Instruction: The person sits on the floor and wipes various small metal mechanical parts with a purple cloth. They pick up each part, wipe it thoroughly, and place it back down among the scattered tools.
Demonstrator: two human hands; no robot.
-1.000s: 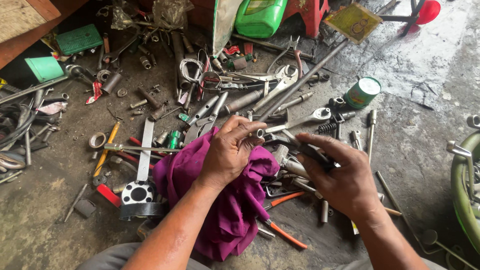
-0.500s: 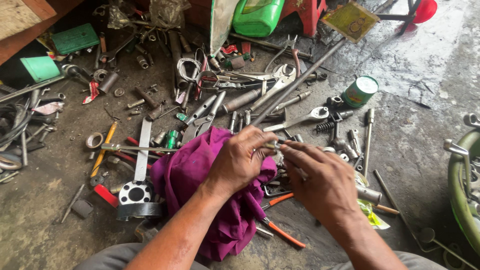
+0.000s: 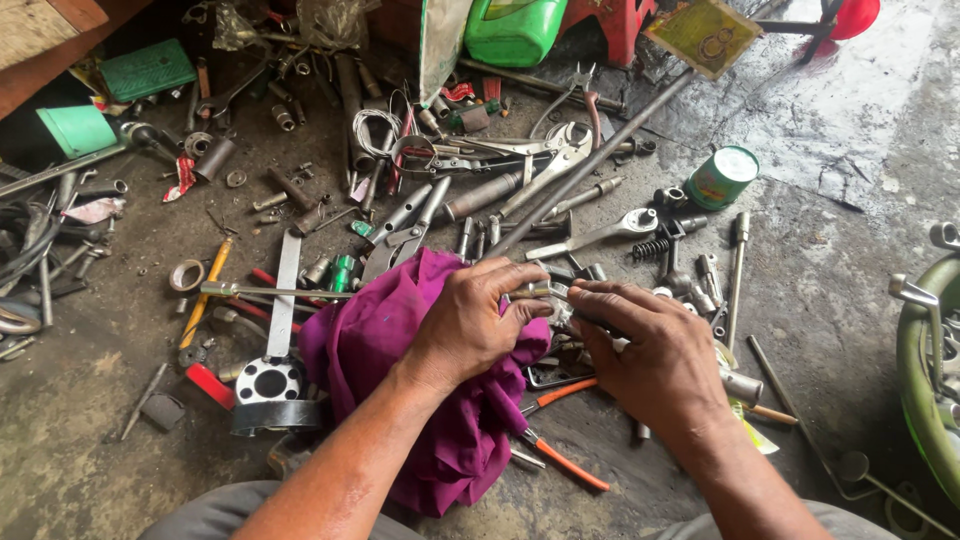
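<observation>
My left hand [image 3: 470, 320] is closed over a purple rag [image 3: 400, 350] and pinches one end of a small metal tool [image 3: 535, 292] with the cloth. My right hand [image 3: 645, 355] grips the other end of that same metal piece, fingers curled around it. Both hands meet just above the floor, over a heap of loose tools. The rag hangs down between my knees. Most of the metal piece is hidden by my fingers.
Wrenches, sockets and pliers [image 3: 560, 455] with orange handles litter the concrete floor. A long steel rod [image 3: 600, 155] runs diagonally behind my hands. A green tin [image 3: 722, 178], a green bottle [image 3: 515, 30] and a green wheel rim [image 3: 925, 350] at the right edge are nearby.
My right hand moved left to meet the left hand and closed on the small metal piece. The left hand stayed wrapped in the rag.
</observation>
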